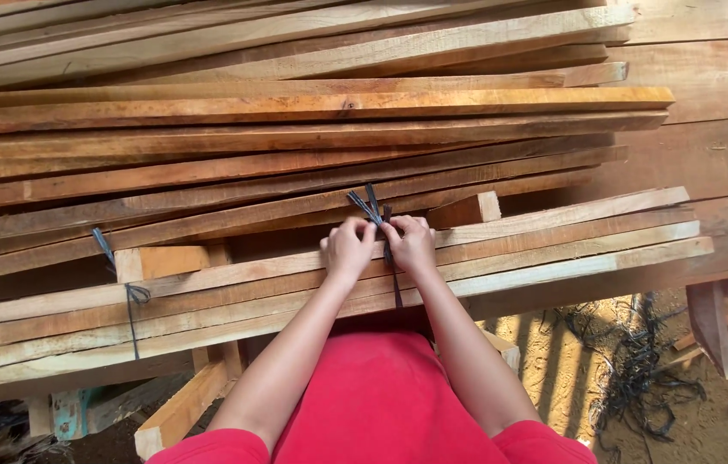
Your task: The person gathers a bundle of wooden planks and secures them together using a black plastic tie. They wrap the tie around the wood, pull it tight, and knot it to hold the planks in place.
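Note:
A bundle of long wooden slats (553,241) lies across in front of me. A dark strap (395,283) runs around it near the middle. My left hand (348,247) and my right hand (412,242) are side by side on top of the bundle, each pinching the strap where its loose ends (367,204) stick up in a knot. A second dark strap (130,296) is tied around the same bundle further left.
Behind the bundle sits a large pile of longer planks (295,112). Short wooden blocks (160,260) support the layers. A tangle of dark straps (639,369) lies on the sandy ground at lower right, near scrap wood pieces (712,326).

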